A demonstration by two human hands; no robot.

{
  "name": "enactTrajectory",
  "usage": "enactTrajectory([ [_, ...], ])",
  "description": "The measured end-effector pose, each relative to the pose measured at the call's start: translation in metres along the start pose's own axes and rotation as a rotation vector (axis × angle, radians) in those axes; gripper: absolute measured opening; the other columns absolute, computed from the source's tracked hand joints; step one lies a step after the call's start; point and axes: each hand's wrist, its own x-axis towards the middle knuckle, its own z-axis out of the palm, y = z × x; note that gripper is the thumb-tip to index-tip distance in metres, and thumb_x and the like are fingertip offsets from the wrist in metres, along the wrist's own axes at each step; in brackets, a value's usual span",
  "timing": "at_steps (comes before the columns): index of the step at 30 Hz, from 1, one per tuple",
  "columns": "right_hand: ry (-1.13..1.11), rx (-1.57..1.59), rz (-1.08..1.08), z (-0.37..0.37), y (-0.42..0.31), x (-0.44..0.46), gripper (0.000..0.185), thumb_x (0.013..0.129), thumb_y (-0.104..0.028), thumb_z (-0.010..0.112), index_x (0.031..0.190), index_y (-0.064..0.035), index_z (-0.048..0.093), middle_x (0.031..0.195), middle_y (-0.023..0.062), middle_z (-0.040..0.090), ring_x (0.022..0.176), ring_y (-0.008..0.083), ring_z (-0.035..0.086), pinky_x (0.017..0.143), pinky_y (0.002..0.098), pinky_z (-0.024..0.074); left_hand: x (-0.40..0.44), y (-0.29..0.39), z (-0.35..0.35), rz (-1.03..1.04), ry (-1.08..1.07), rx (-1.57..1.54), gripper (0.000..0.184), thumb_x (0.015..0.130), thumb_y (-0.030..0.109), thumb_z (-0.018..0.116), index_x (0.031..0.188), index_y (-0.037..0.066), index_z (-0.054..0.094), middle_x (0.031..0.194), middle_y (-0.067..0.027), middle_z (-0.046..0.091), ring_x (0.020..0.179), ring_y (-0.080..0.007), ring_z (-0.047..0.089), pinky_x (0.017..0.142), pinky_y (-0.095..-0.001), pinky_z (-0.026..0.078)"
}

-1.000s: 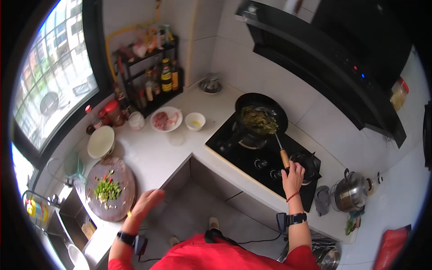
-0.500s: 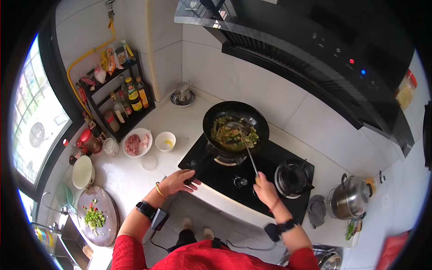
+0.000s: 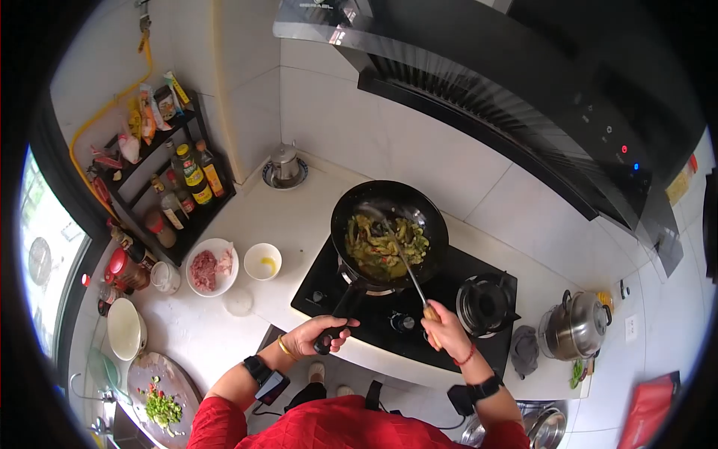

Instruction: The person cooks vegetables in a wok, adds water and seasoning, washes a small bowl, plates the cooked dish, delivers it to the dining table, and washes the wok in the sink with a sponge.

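Pale tiled walls (image 3: 389,135) rise beyond both grips, above a white countertop (image 3: 303,221). Far left of them, a dark-framed window (image 3: 48,254) glows with daylight.

Shirt (image 3: 359,428): bold red, short sleeves (image 3: 215,423)!
Left arm (image 3: 233,387): gold bangle (image 3: 284,348) gleaming, then black strap (image 3: 256,368), boxy dark device (image 3: 271,387)!
Right arm (image 3: 499,410): slim red bracelet (image 3: 465,357), and another black strap (image 3: 485,389), another dark box (image 3: 461,401)!
Below: dark trousers (image 3: 308,396), pale shoes (image 3: 317,372), thin dark cable (image 3: 447,427)!

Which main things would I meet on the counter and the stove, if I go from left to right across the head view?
Cream bowl, plate of meat, small white bowl, black wok, unused-looking burner, grey cloth, steel pot.
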Motion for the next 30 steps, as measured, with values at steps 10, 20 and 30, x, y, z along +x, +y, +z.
enactTrajectory([
  [10,0.280,-0.471,-0.129,-0.038,-0.022,-0.031,0.039,0.075,-0.015,0.060,0.112,-0.0064,0.051,0.067,0.0128,0.058,0.050,0.0168,0.057,0.048,0.0281,0.0449,0.007,-0.003,0.022,-0.005,0.127,0.001,0.007,0.086,0.012,0.050,0.091,0.008,0.050,0.058,0.0042,0.037,0.043,-0.0039,0.032,0.038,-0.0182,0.026],
  [20,-0.043,-0.210,-0.117,-0.049,-0.005,-0.075,0.040,0.078,-0.009,0.056,0.117,-0.0038,0.049,0.060,0.0019,0.052,0.040,0.0062,0.045,0.037,0.0205,0.0367,-0.014,-0.058,0.045,0.240,0.145,0.041,0.009,0.084,0.010,0.049,0.078,0.008,0.043,0.058,0.0044,0.038,0.041,-0.0036,0.034,0.037,-0.0192,0.030],
  [30,-0.234,-0.383,-0.509,0.000,-0.006,-0.068,0.039,0.076,-0.008,0.059,0.114,-0.0026,0.049,0.061,0.0091,0.056,0.045,0.0139,0.053,0.045,0.0265,0.0427,-0.152,-0.202,0.129,0.548,0.483,0.004,0.012,0.079,0.007,0.050,0.089,0.004,0.043,0.057,0.0034,0.036,0.040,-0.0034,0.032,0.035,-0.0188,0.027],
])
